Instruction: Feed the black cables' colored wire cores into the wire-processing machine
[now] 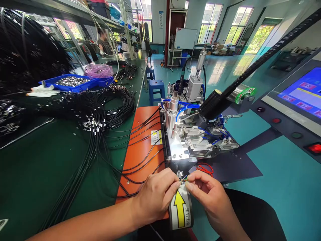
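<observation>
Just above a rounded part with a yellow arrow label, my two hands meet at the front of a bench machine. My left hand is closed in a pinch at the end of a black cable, mostly hidden by the fingers. Thin coloured wires come out between the fingertips. Thumb and forefinger of my right hand pinch these wires from the other side. More black cables run across the orange plate into the machine's left side.
Bundled black cables with metal connector ends and a blue tray of small metal parts lie on the green bench. A solder spool and black hose hang over the machine. A control screen stands right. Another person sits far back.
</observation>
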{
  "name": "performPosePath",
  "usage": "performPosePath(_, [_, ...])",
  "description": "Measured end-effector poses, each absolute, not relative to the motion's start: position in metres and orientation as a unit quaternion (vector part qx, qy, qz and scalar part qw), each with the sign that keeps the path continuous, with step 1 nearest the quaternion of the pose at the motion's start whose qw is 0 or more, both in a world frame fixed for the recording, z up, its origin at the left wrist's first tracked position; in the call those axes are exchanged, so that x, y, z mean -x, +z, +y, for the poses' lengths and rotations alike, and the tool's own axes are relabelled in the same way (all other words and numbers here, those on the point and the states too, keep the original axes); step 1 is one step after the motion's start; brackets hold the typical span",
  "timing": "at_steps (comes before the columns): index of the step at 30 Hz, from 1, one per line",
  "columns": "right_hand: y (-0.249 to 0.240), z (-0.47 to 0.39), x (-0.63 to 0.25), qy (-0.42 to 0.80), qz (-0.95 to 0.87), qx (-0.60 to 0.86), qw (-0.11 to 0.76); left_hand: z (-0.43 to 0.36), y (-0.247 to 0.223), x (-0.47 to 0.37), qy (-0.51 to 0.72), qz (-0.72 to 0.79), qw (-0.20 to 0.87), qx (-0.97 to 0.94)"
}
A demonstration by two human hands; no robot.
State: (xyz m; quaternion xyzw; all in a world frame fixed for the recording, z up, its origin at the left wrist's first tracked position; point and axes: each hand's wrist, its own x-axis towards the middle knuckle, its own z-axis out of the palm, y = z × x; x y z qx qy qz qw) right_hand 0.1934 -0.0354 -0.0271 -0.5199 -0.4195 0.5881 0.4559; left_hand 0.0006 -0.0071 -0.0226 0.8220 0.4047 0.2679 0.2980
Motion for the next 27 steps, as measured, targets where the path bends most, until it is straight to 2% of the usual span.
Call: performPosePath(27, [-0.0204, -0.0321, -0.1884, 0.581, -0.435, 0.554, 0.408, -0.0064, -0.0226, -0.0009, 0.265, 0.404, 0.279, -0.83])
